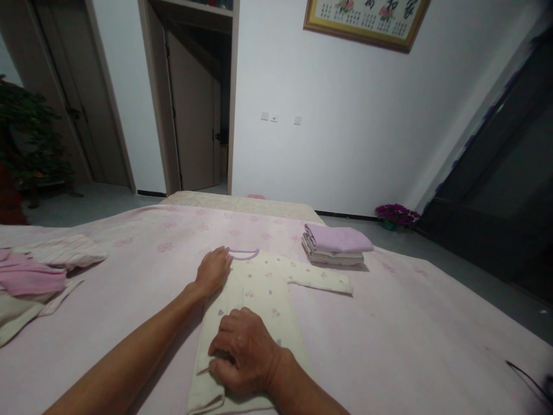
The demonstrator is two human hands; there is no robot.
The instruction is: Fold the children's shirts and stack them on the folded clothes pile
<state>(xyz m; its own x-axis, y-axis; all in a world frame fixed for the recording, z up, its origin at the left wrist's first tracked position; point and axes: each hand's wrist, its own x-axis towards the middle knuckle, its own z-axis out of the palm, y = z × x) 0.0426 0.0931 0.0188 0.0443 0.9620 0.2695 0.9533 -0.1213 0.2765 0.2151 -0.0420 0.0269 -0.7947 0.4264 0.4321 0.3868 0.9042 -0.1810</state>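
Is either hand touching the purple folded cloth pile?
No, the left hand and right hand are on the cream printed garment, apart from the purple pile.

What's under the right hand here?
The right hand rests on a folded cream printed garment, which lies on a pink bedspread; the cloth directly beneath the palm is covered.

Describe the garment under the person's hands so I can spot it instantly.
On the pink flowered bedspread, look at the near middle. The cream printed garment lies under the left hand and right hand, with lilac neck trim and one sleeve stretched sideways.
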